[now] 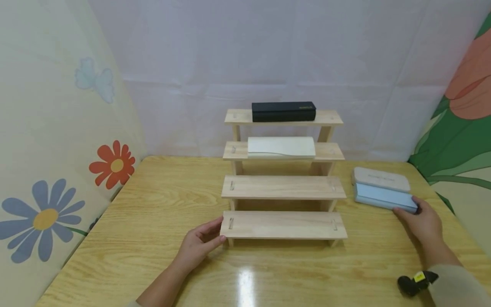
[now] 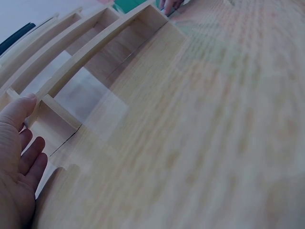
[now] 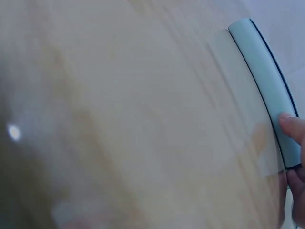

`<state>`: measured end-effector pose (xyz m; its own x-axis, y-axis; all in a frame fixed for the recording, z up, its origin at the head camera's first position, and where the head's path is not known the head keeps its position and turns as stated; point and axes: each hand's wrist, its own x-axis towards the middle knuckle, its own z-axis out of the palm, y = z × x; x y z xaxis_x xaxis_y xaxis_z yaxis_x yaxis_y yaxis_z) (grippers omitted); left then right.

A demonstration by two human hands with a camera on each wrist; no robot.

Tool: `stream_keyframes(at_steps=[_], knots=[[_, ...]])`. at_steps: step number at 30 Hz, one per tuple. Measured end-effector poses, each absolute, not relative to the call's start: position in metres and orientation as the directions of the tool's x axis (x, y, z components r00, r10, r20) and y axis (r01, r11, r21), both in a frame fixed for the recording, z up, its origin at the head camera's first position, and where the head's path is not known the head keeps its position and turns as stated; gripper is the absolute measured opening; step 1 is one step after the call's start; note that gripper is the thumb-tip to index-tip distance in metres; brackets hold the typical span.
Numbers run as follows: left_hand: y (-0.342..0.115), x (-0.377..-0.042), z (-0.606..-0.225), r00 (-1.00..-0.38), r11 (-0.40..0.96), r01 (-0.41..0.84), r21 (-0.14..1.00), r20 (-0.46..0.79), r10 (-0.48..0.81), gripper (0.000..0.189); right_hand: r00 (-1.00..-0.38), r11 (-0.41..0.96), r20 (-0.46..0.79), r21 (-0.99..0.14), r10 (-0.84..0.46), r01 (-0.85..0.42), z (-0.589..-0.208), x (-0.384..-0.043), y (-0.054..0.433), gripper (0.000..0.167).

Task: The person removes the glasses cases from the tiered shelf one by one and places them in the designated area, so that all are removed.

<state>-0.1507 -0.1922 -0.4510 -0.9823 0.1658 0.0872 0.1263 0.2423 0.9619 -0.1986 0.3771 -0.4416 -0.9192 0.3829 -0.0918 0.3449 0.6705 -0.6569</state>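
A wooden stepped display rack (image 1: 284, 226) stands on the table. My left hand (image 1: 197, 247) grips the left end of its lowest shelf, thumb at the front corner. In the left wrist view, the thumb of my left hand (image 2: 16, 157) lies against the board's end and the other fingers are loosely bent below. At the right, my right hand (image 1: 426, 221) holds the right end of a light blue glasses case (image 1: 383, 196). The right wrist view shows the thumb on the front of that blue case (image 3: 264, 71); the fingers behind are partly hidden.
A black glasses case (image 1: 284, 112) lies on the top shelf and a white glasses case (image 1: 281, 147) on the second. A pale grey case (image 1: 381, 179) lies right behind the blue one. White cloth (image 1: 268, 51) hangs behind the table (image 1: 161, 204).
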Motion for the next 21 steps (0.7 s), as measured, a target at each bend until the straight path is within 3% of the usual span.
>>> stream_keyframes(at_steps=[21], knots=[[-0.192, -0.151, -0.451, -0.984, 0.249, 0.115, 0.962, 0.077, 0.158, 0.054, -0.882, 0.6, -0.101, -0.696, 0.461, 0.394, -0.442, -0.21, 0.379, 0.081]])
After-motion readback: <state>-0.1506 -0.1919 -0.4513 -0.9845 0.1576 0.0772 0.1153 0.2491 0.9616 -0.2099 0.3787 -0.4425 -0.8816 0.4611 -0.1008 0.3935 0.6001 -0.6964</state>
